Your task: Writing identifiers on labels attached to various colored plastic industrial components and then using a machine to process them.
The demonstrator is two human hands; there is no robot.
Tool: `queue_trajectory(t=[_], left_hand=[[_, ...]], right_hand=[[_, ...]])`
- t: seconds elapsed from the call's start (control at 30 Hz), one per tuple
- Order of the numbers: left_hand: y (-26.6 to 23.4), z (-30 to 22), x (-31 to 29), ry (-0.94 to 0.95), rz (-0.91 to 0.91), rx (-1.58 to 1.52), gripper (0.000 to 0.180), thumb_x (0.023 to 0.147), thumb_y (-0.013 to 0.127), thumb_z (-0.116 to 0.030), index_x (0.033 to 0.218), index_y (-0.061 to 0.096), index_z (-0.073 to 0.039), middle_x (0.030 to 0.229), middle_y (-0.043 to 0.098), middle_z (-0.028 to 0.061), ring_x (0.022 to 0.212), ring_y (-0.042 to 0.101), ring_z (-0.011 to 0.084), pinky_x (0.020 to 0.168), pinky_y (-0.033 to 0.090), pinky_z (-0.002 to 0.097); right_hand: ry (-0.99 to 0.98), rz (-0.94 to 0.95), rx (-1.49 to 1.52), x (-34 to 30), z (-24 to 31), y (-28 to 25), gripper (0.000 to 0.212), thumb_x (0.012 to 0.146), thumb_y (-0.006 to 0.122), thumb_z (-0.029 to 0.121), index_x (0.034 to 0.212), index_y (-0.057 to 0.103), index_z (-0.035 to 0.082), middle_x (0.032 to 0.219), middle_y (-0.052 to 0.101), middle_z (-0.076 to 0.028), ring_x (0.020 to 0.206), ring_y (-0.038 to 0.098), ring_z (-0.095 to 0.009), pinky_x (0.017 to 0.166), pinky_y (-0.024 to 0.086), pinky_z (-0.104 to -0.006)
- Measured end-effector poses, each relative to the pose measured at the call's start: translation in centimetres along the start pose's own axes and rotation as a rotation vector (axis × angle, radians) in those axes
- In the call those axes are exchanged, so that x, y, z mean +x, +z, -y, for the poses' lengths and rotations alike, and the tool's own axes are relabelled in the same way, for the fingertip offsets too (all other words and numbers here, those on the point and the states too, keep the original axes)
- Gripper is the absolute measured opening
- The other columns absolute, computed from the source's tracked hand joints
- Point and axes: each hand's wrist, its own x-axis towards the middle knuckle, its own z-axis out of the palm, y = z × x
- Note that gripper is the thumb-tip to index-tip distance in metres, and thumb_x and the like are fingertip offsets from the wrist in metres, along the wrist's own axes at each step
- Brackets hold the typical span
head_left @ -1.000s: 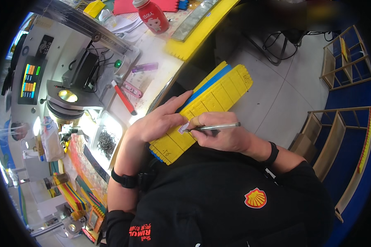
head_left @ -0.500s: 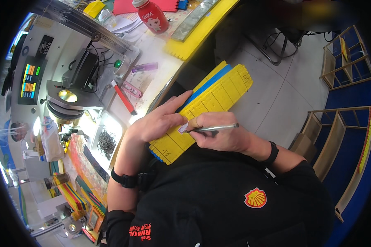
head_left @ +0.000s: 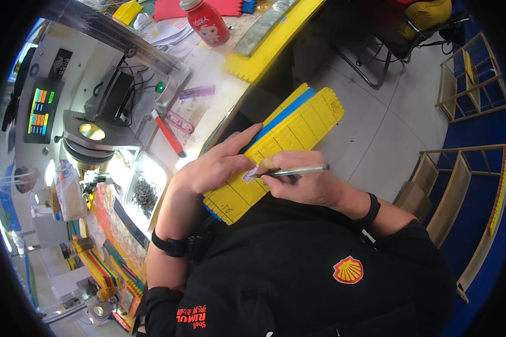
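A long yellow slab (head_left: 306, 126) with notched edges, marked across by dark lines, lies slantwise in front of my body. A blue layer (head_left: 287, 115) and another yellow one show along its far edge. My left hand (head_left: 222, 163) grips the stack's left side, thumb on top and the other fingers partly hidden. Pinched in my right hand (head_left: 306, 182) is a pen (head_left: 312, 169), its tip at a small white label (head_left: 249, 174) on the slab. The thumb of my left hand rests close to that label.
On the workbench (head_left: 208, 78) at upper left are a red bottle (head_left: 208, 25), a red-handled tool (head_left: 170, 133), a pink cutter (head_left: 180, 122) and a tray of small dark pieces (head_left: 146, 194). A machine (head_left: 90, 132) stands at left. Wooden racks (head_left: 458, 180) and a chair (head_left: 376, 73) are at right.
My right hand and the pen have shifted very slightly over the label. My left hand and the slab stay put. At the upper right, more of the chair and a yellow item on it now shows.
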Motion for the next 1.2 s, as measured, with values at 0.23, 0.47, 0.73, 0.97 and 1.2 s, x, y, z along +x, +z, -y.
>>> queue_trajectory(t=[0.23, 0.47, 0.73, 0.97, 1.2], left_hand=[[0.1, 0.2, 0.0, 0.027, -0.010, -0.016, 0.079, 0.103, 0.062, -0.019, 0.173, 0.030, -0.002, 0.160, 0.049, 0.0190, 0.146, 0.051, 0.0262, 0.120, 0.040, 0.0335], [0.0, 0.0, 0.0, 0.010, 0.000, -0.021, 0.079, 0.103, 0.062, -0.013, 0.173, 0.029, 0.000, 0.167, 0.048, 0.0199, 0.151, 0.049, 0.0238, 0.123, 0.039, 0.0327], [0.0, 0.3, 0.1, 0.013, -0.002, -0.016, 0.079, 0.103, 0.062, -0.013, 0.173, 0.030, -0.001, 0.168, 0.047, 0.0197, 0.152, 0.048, 0.0241, 0.124, 0.038, 0.0329], [0.3, -0.3, -0.2, -0.003, -0.012, 0.012, 0.078, 0.103, 0.063, -0.015, 0.173, 0.031, -0.002, 0.167, 0.048, 0.0194, 0.152, 0.048, 0.0238, 0.124, 0.038, 0.0329], [0.1, 0.2, 0.3, 0.007, -0.011, -0.005, 0.078, 0.103, 0.063, -0.013, 0.173, 0.031, -0.003, 0.167, 0.048, 0.0192, 0.151, 0.048, 0.0237, 0.124, 0.038, 0.0327]], right_hand=[[-0.001, 0.004, -0.007, -0.2, -0.1, 0.1, 0.018, 0.089, 0.080, -0.001, 0.105, 0.075, 0.005, 0.090, 0.078, -0.005, 0.063, 0.064, -0.010, 0.059, 0.050, -0.0258], [0.000, 0.002, -0.017, -0.1, -0.3, 0.1, 0.016, 0.088, 0.079, -0.002, 0.102, 0.075, 0.005, 0.089, 0.077, -0.005, 0.063, 0.064, -0.010, 0.059, 0.050, -0.0259], [0.028, -0.005, -0.012, 0.0, 0.0, 0.0, 0.016, 0.088, 0.079, -0.002, 0.102, 0.076, 0.005, 0.086, 0.076, -0.005, 0.062, 0.064, -0.010, 0.058, 0.050, -0.0262], [0.016, -0.030, -0.030, -0.3, -0.3, 0.4, 0.018, 0.087, 0.079, -0.002, 0.104, 0.075, 0.005, 0.087, 0.077, -0.006, 0.063, 0.065, -0.011, 0.059, 0.052, -0.0265], [0.031, -0.027, -0.016, 0.0, -0.3, 0.1, 0.018, 0.088, 0.079, -0.002, 0.104, 0.074, 0.004, 0.090, 0.078, -0.007, 0.066, 0.069, -0.013, 0.063, 0.054, -0.0264]])
